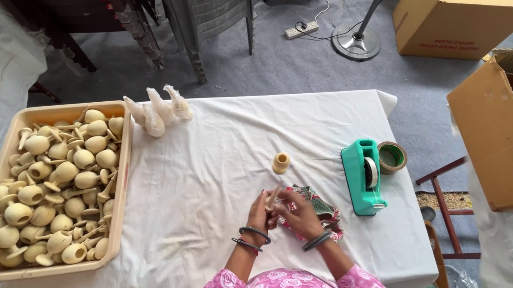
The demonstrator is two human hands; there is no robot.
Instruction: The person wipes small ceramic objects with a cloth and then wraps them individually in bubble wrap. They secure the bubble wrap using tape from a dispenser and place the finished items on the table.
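- I see both hands together at lower centre of the frame, over the white-covered bench point(210, 188).
- Left hand point(258, 216): fingers closed around a small pale wooden piece point(271, 198); only its end shows, exact shape unclear.
- Right hand point(300, 215): fingers curled in on the same piece from the other side; I can't tell whether they clamp it or just touch.
- Patterned cloth point(320, 206), red and green, lies on the bench under and just right of the right hand.
- Small tan spool-like piece point(281, 162) stands alone on the bench, just above the hands, apart from them.
- Teal tape dispenser point(363, 177) right of centre; a tape roll point(392, 157) sits just beside it on its right.
- Beige tray point(120, 179) at left, heaped with pale wooden gourd-shaped parts point(55, 186) and pegs.
- Four white fluffy cone shapes point(158, 113) stand at the tray's upper right corner.
- Open cardboard box point(494, 136) at right edge, brown items inside.
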